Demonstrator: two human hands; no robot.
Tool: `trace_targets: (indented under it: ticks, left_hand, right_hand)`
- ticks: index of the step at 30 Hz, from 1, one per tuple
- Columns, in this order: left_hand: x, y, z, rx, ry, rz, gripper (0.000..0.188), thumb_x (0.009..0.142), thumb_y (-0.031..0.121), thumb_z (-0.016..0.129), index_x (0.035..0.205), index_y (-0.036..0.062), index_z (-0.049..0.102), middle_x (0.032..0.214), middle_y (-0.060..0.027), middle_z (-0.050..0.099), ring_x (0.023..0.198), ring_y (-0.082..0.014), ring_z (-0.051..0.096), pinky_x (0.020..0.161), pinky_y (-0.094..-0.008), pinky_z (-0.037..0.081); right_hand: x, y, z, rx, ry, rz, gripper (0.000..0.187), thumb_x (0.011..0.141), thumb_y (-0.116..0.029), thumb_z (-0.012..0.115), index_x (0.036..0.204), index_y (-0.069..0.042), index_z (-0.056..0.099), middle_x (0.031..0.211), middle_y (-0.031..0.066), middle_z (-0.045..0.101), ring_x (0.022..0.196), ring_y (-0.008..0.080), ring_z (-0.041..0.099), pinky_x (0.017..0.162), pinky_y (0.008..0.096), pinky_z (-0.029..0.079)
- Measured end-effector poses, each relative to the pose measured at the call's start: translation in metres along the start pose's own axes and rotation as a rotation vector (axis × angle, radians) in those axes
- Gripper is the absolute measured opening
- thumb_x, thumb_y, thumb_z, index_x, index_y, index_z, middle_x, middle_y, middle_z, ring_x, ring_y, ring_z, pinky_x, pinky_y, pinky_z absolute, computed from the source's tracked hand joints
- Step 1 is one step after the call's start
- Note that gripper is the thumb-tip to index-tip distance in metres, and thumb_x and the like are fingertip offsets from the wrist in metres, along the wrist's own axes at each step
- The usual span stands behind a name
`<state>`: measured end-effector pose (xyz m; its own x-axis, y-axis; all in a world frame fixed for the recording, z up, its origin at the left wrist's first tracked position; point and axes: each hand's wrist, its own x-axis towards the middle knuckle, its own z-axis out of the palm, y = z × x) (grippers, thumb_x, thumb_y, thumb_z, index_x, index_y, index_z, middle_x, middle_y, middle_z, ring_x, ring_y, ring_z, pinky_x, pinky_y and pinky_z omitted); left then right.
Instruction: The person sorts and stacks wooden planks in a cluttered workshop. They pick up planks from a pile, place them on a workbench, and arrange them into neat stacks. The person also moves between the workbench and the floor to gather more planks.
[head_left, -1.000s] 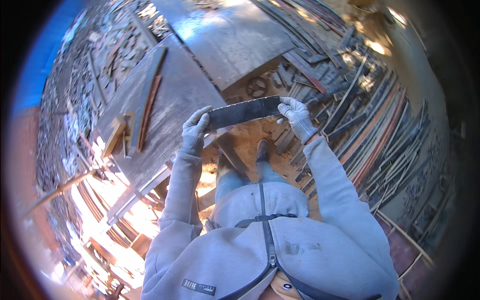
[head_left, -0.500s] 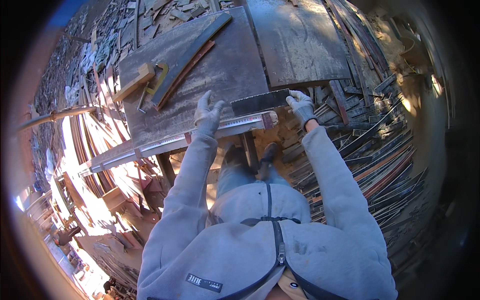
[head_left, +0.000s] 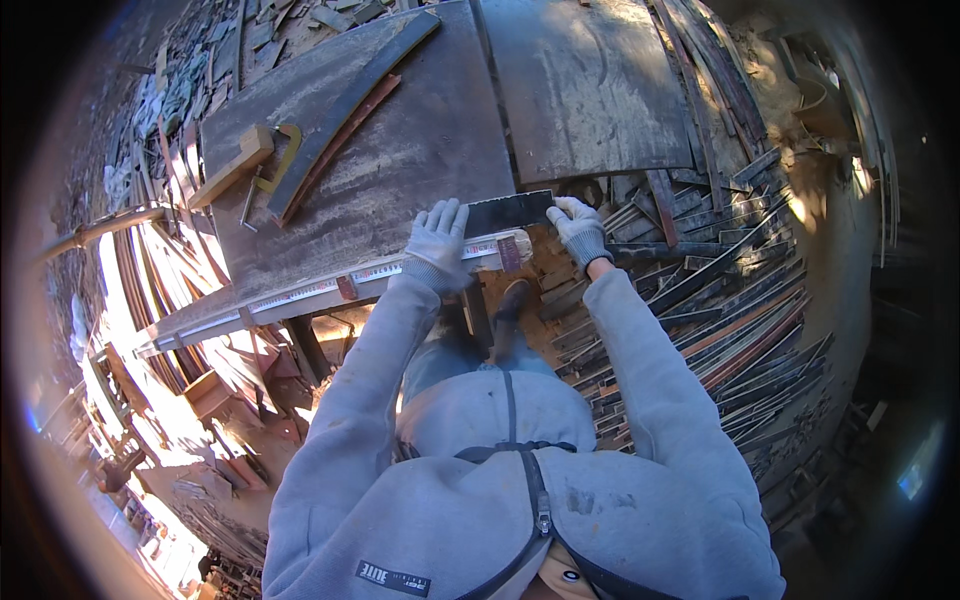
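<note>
A short black board strip (head_left: 508, 211) lies along the near edge of the dark work panel (head_left: 400, 150), its right end jutting past the panel's side. Gloved in grey, my left hand (head_left: 438, 238) rests with its fingers stretched out flat, covering the strip's left end. My right hand (head_left: 578, 230), also gloved, grips the strip's right end between thumb and fingers. Just below the strip runs a white measuring tape (head_left: 370, 272) fixed along a wooden rail, with a small reddish-brown block (head_left: 511, 253) at the rail's right end.
On the panel lie a long dark plank (head_left: 355, 100), a thin reddish strip (head_left: 345, 145), a yellow clamp (head_left: 283, 158) and a wooden block (head_left: 235, 168). A second panel (head_left: 585, 90) stands beyond at right. Stacked strips (head_left: 710, 330) cover the ground at right; sunlit boards lie at left.
My left hand has gone from raised with curved fingers to lying flat over the strip's left end. My right hand keeps its grip. The whole view has shifted slightly.
</note>
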<state>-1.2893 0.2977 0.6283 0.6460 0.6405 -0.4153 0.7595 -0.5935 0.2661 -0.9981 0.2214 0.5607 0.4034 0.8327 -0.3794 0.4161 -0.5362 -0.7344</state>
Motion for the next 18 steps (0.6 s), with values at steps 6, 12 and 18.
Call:
trace_targets:
  ticks: [6, 12, 18]
  left_hand:
    - [0.007, -0.005, 0.008, 0.026, 0.132, -0.005, 0.106, 0.083, 0.045, 0.078, 0.165, -0.0034, 0.034, 0.169, -0.025, 0.038, 0.16, -0.0396, 0.033, 0.133, -0.0502, 0.023]
    - [0.024, 0.0, 0.001, 0.048, 0.239, -0.001, 0.097, 0.078, 0.034, 0.084, 0.159, -0.0019, 0.045, 0.164, -0.023, 0.045, 0.154, -0.0397, 0.041, 0.13, -0.0451, 0.034]
    - [0.037, 0.008, -0.01, 0.011, 0.3, -0.007, 0.114, 0.059, 0.036, 0.095, 0.157, 0.0022, 0.048, 0.159, -0.0194, 0.049, 0.148, -0.0402, 0.045, 0.125, -0.0458, 0.042]
  right_hand:
    - [-0.063, 0.041, -0.012, 0.339, 0.025, 0.228, 0.022, 0.105, -0.017, 0.071, 0.122, -0.004, 0.073, 0.094, 0.0037, 0.077, 0.078, 0.0091, 0.068, 0.071, 0.0273, 0.056]
    - [-0.179, 0.135, -0.029, 0.282, 0.036, 0.164, 0.02, 0.104, -0.013, 0.071, 0.12, -0.001, 0.074, 0.094, 0.0055, 0.078, 0.079, 0.0103, 0.069, 0.073, 0.0287, 0.057]
    - [-0.288, 0.218, -0.042, 0.289, -0.022, 0.277, 0.022, 0.106, -0.011, 0.067, 0.126, -0.004, 0.072, 0.096, 0.0052, 0.078, 0.078, 0.0102, 0.069, 0.068, 0.0266, 0.056]
